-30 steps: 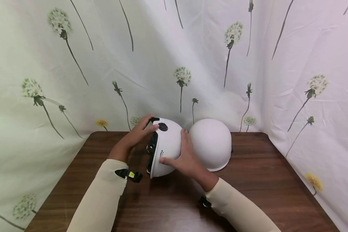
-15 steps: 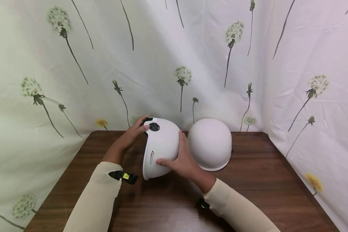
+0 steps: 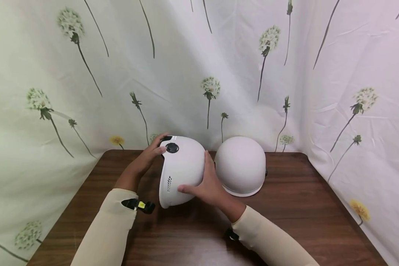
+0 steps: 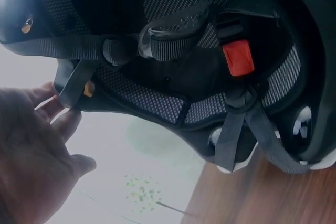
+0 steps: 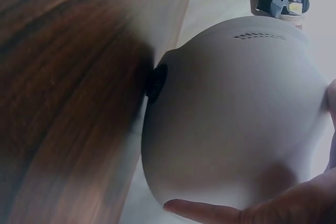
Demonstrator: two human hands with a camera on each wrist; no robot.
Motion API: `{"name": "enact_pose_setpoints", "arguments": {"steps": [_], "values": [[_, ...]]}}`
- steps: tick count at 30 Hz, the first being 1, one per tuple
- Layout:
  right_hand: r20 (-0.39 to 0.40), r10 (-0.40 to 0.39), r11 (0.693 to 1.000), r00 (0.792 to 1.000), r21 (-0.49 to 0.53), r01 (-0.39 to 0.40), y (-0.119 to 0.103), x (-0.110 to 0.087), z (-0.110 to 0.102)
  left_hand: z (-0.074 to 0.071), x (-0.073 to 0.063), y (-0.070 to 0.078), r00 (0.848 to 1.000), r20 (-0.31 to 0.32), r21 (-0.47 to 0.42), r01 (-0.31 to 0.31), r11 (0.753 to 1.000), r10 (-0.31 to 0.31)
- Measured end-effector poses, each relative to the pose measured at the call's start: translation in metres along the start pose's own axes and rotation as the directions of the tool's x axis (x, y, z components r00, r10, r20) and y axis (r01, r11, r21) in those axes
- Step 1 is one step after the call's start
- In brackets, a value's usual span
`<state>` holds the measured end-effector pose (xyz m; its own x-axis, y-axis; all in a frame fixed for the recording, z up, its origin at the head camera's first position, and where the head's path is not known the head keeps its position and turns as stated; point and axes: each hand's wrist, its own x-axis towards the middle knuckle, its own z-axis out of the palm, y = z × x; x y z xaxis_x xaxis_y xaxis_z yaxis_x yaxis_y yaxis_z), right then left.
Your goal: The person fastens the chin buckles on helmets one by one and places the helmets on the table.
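A white helmet [image 3: 186, 168] lies turned on its side between both hands, its opening facing left. The left hand [image 3: 141, 160] grips the upper rim near a round black vent [image 3: 172, 147]. In the left wrist view this hand [image 4: 37, 156] has its fingertips at the rim by the strap. Black padding [image 4: 142, 95], dark chin straps [image 4: 233, 135] and a red buckle [image 4: 239, 57] show inside the shell. The right hand [image 3: 210, 188] holds the crown side with thumb and fingers spread around it. In the right wrist view the helmet's smooth shell [image 5: 226, 124] hides part of the fingers.
A second white helmet [image 3: 241, 166] rests dome-up just right of the held one. The brown wooden table [image 3: 286, 221] ends at the back against a white curtain [image 3: 173, 74] printed with dandelions. Both wrists wear small black cameras [image 3: 147, 207].
Both hands have moved the helmet a little left and turned it, so its dark inside no longer shows in the head view. The second helmet has stayed in place.
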<state>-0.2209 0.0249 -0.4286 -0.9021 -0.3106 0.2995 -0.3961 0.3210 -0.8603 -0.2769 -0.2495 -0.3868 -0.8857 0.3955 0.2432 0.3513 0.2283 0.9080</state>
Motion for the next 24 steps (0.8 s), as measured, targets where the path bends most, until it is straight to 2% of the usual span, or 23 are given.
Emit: {"name": "enact_pose_setpoints", "arguments": {"steps": [6, 10, 13, 16, 20, 24], "values": [[0.020, -0.022, 0.998, 1.000, 0.052, 0.021, 0.005, 0.001, 0.004, -0.007, -0.006, 0.001, 0.999, 0.013, 0.049, -0.050, 0.998, 0.049], [0.038, -0.012, 0.999, 0.999, 0.047, 0.011, 0.006, 0.000, 0.006, -0.012, -0.011, 0.006, 0.997, 0.021, 0.145, -0.070, 0.987, 0.067], [0.045, -0.010, 0.999, 0.999, 0.041, 0.008, 0.006, 0.000, 0.008, -0.018, -0.013, 0.009, 0.997, 0.016, 0.260, -0.071, 0.963, 0.069], [0.050, -0.010, 0.999, 0.999, 0.041, 0.008, 0.006, 0.000, 0.009, -0.026, -0.014, 0.011, 0.996, 0.024, 0.396, -0.087, 0.914, 0.084], [0.047, 0.000, 0.999, 0.999, 0.043, -0.002, 0.005, -0.001, 0.008, -0.031, -0.014, 0.015, 0.994, 0.055, 0.489, -0.112, 0.865, 0.097], [0.048, 0.008, 0.997, 0.999, 0.080, -0.012, 0.007, -0.003, 0.010, -0.033, -0.019, 0.018, 0.995, 0.059, 0.504, -0.101, 0.857, 0.083]]}}
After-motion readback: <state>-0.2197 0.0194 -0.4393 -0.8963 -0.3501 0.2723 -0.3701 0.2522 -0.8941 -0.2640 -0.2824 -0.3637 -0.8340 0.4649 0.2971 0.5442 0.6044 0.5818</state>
